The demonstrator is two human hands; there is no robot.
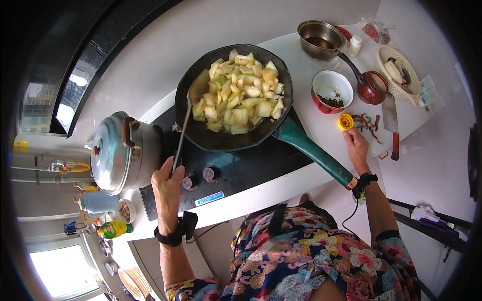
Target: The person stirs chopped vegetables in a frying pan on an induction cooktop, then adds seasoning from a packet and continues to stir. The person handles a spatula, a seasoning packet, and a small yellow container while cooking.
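Note:
My left hand (pixel 168 177) grips the thin metal handle of a cooking spatula (pixel 182 135), whose head rests among the food at the left side of a frying pan (pixel 188 129). Chunks of pale green gourd or melon (pixel 241 94) fill the dark pan, glossy and partly translucent. The pan sits on a black glass cooktop (pixel 241 169), its green handle (pixel 316 152) pointing toward my right forearm. My right hand (pixel 356 145) pinches a small round yellow cap (pixel 345 122) above the white counter. Dried red chillies (pixel 371 126) lie just beyond those fingers.
A lidded aluminium pot (pixel 120 154) stands left of the pan. On the right are a red-and-white enamel bowl (pixel 332 88), a steel saucepan (pixel 320 37), a brown pot (pixel 372 88), a cleaver (pixel 390 116) and a cream plastic basket (pixel 408 84). Bottles (pixel 98 203) stand at the left.

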